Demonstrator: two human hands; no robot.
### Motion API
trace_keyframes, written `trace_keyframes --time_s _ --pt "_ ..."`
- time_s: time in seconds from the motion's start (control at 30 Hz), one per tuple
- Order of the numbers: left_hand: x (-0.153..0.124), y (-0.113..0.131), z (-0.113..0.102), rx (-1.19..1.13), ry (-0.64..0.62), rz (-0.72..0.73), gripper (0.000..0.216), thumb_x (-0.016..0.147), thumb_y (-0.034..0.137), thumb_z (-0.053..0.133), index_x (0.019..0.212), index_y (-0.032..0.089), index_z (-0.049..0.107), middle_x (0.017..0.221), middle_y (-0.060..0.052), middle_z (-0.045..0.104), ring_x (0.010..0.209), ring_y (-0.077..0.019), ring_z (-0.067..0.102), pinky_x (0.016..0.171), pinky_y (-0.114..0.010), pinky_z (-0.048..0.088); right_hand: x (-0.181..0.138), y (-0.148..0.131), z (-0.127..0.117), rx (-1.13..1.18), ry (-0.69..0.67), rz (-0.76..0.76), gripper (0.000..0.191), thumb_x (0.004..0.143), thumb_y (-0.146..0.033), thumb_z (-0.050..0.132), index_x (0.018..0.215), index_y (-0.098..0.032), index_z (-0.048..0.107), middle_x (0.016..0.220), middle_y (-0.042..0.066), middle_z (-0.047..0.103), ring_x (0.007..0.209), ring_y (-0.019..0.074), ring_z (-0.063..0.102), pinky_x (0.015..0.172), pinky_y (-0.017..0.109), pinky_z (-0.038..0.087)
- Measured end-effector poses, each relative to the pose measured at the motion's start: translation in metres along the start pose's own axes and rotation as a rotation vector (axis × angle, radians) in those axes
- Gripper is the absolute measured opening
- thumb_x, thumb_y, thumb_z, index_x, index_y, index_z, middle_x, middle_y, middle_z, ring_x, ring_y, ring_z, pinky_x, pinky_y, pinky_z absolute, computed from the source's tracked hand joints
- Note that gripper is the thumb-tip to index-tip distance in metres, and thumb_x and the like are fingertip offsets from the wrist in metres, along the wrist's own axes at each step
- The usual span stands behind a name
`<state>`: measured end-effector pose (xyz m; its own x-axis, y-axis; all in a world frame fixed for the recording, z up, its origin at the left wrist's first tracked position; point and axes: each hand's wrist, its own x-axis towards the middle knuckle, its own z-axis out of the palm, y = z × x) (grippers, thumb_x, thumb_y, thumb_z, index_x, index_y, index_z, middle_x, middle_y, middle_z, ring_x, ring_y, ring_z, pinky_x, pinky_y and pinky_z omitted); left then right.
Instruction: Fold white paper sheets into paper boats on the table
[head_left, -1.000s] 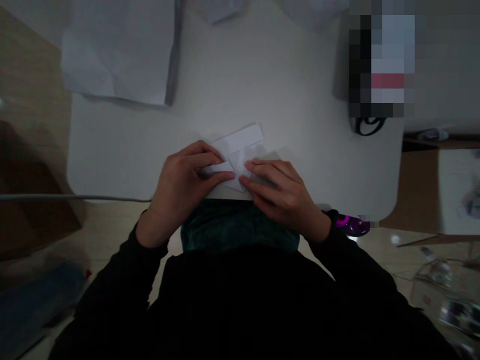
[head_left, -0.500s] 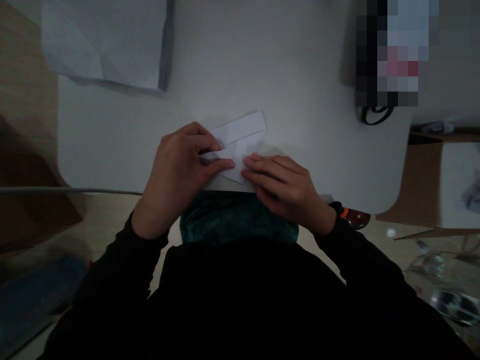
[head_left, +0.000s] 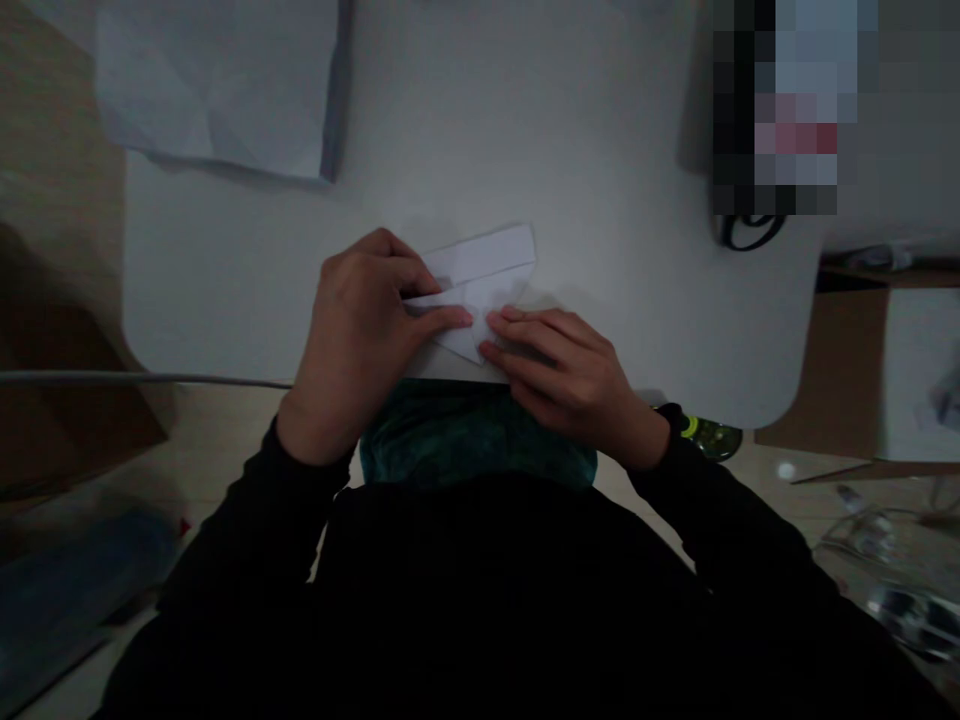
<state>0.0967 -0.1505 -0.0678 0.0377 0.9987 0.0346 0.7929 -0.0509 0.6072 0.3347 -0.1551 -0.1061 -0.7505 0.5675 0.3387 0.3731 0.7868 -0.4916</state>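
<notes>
A small piece of folded white paper (head_left: 491, 262) lies near the front edge of the white table (head_left: 600, 230), with several creases and overlapping flaps. My left hand (head_left: 367, 320) grips its left side, the thumb pressing on a flap and the curled fingers behind it. At the lower right of the paper, my right hand (head_left: 566, 365) has its thumb and fingertips closed on the edge. The fingertips of both hands are close together near the paper's lower corner. Parts of the paper under the hands are hidden.
A larger creased white sheet or packet (head_left: 225, 90) lies at the table's back left. A black loop (head_left: 754, 232) hangs beside a blurred-out area at the right. A grey cable (head_left: 142, 378) runs in from the left. Cardboard boxes (head_left: 821, 370) stand beside the table.
My left hand and the paper have shifted slightly, and the flap under the left thumb lies a little differently. The right hand has barely moved. The light on the object by my right wrist turned from orange to yellow-green.
</notes>
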Motion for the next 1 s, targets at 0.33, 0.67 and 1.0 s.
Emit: trace_keyframes --time_s 0.33,0.67,1.0 --pt "0.000 0.000 -0.005 -0.083 -0.021 -0.042 0.010 0.081 0.025 0.080 0.086 0.018 0.077 0.093 -0.005 0.071 0.081 -0.0184 0.066 0.075 -0.036 0.054 0.000 -0.001 0.000 0.001 0.008 0.005 0.041 0.096 -0.011 0.056 0.134 -0.022 0.066 0.138 0.010 0.068 0.135 0.0281 0.057 0.108 0.051 0.054" --pt "0.008 0.004 -0.008 -0.024 -0.063 -0.111 0.014 0.078 0.031 0.082 0.080 0.019 0.076 0.087 -0.003 0.072 0.073 -0.0177 0.064 0.072 -0.036 0.050 0.001 -0.001 0.001 -0.021 -0.027 0.031 0.042 0.096 -0.013 0.056 0.135 -0.026 0.066 0.140 0.008 0.067 0.136 0.0284 0.056 0.108 0.053 0.052" --pt "0.015 0.000 -0.010 -0.014 -0.084 -0.050 0.020 0.073 0.037 0.087 0.075 0.021 0.075 0.073 -0.001 0.070 0.066 -0.0163 0.062 0.066 -0.033 0.052 0.004 0.000 0.002 0.001 -0.037 0.002 0.050 0.097 -0.012 0.054 0.146 -0.023 0.057 0.141 0.008 0.067 0.135 0.0280 0.056 0.108 0.052 0.050"
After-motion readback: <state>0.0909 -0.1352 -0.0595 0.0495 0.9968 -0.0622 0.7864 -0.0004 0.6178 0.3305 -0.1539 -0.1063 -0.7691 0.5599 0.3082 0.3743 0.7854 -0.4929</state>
